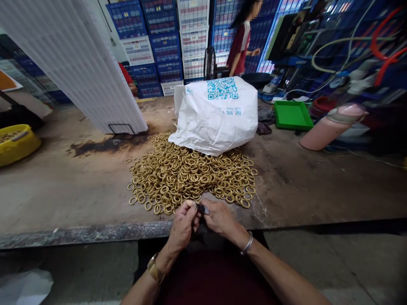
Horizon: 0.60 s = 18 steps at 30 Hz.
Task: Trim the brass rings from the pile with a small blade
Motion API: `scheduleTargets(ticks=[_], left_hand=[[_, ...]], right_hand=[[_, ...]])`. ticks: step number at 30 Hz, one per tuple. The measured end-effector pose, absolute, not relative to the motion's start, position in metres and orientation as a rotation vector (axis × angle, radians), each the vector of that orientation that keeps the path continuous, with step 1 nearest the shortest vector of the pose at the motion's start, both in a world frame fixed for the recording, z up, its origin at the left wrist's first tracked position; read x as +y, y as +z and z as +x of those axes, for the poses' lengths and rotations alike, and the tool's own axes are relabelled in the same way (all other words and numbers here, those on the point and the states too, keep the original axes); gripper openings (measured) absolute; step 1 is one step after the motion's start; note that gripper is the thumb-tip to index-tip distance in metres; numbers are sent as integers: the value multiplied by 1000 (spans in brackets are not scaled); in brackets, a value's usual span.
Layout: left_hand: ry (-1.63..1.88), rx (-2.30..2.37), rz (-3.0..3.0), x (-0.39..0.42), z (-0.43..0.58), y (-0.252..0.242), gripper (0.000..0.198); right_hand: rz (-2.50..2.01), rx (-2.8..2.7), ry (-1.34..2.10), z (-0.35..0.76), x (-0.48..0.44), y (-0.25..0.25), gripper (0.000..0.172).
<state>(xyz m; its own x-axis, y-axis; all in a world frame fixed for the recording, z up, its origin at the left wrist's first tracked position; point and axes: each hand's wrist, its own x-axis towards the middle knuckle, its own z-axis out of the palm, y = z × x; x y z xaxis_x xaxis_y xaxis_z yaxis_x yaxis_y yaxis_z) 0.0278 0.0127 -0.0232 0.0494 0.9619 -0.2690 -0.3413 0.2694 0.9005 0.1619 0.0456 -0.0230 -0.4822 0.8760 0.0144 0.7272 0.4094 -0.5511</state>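
Note:
Just over the table's near edge, my two hands meet close together. My right hand (219, 217) is closed around a small dark tool with a grey part (203, 209); its exact kind does not show. With thumb and fingers pinched, my left hand (184, 222) touches the tool's dark end, and whatever else sits in that pinch is hidden. A wide heap of brass-coloured metal rings (190, 173) lies right beyond both hands. Over the back of the heap rests a white sack (219, 123) printed with a blue square code.
On the left stand a white corrugated panel (79, 63) and a yellow basin (17, 146). A green tray (292, 115) and a pink bottle (330, 129) are to the right. Stacked crates (165, 46) line the back, where a person (240, 46) stands.

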Motion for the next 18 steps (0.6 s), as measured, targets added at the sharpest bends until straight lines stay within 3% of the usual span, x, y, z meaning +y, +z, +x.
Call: scheduleTargets(ticks=[18], left_hand=[[1098,1003,864,4,25,-10,27]], right_hand=[[-1646,-2426,646,163,67,-14,18]])
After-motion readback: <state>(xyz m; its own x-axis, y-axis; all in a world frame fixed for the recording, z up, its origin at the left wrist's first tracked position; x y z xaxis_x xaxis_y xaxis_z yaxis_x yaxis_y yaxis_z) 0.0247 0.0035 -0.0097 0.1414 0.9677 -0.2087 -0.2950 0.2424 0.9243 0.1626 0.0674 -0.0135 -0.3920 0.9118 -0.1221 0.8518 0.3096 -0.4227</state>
